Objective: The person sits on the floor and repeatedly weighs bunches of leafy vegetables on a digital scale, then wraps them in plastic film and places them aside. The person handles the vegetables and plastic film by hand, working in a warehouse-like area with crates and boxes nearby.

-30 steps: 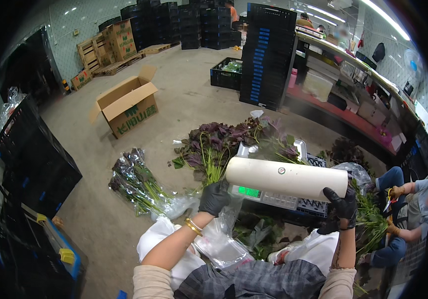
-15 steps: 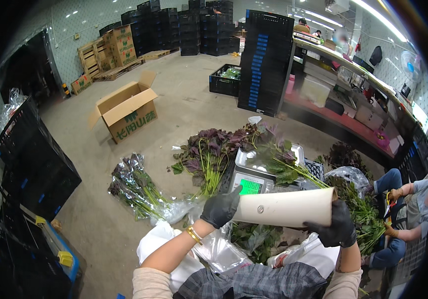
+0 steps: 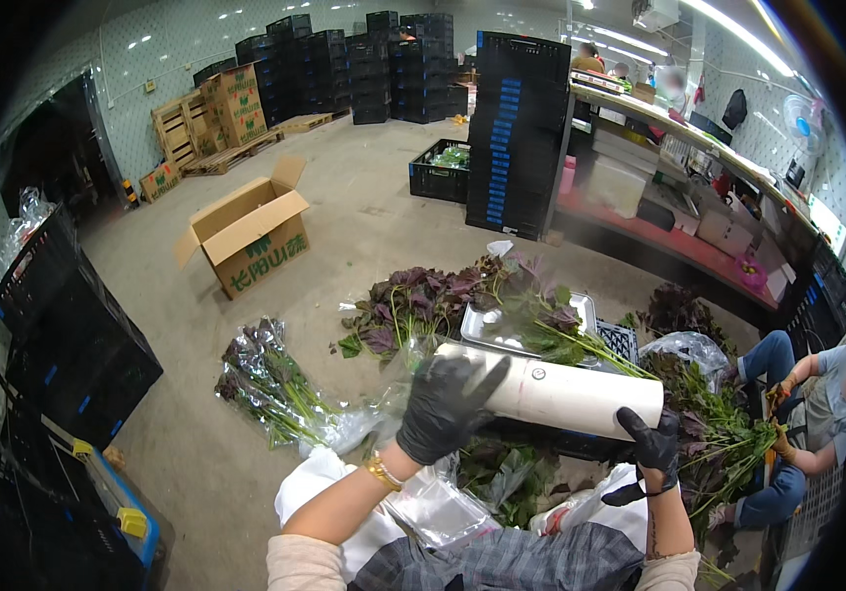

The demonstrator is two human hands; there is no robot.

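Note:
A white tube [image 3: 571,394] with a small round fitting on its side lies across in front of me, tilted down to the right. My right hand [image 3: 651,445], in a black glove, grips its right end, thumb on top. Over the left end is my black-gloved left hand [image 3: 433,409], its fingers smeared by motion, so their hold is unclear. Clear plastic film [image 3: 405,369] shows beside that end. Behind the tube, a metal scale tray [image 3: 482,325] carries purple-green leafy stalks [image 3: 566,340]. The scale's display is hidden. Flat clear bags [image 3: 443,512] rest by my lap.
Bagged leafy stalks [image 3: 270,379] lie on the floor at left, near an open cardboard box [image 3: 260,241]. Black crates [image 3: 517,138] stand stacked beyond the scale, and more [image 3: 78,335] at far left. A co-worker [image 3: 817,394] sits at right, handling greens [image 3: 728,433].
The tube has turned and now slopes down to the right, covering the scale's display. My left hand has shifted with its end, fingers now extended along it. My right thumb now shows on top.

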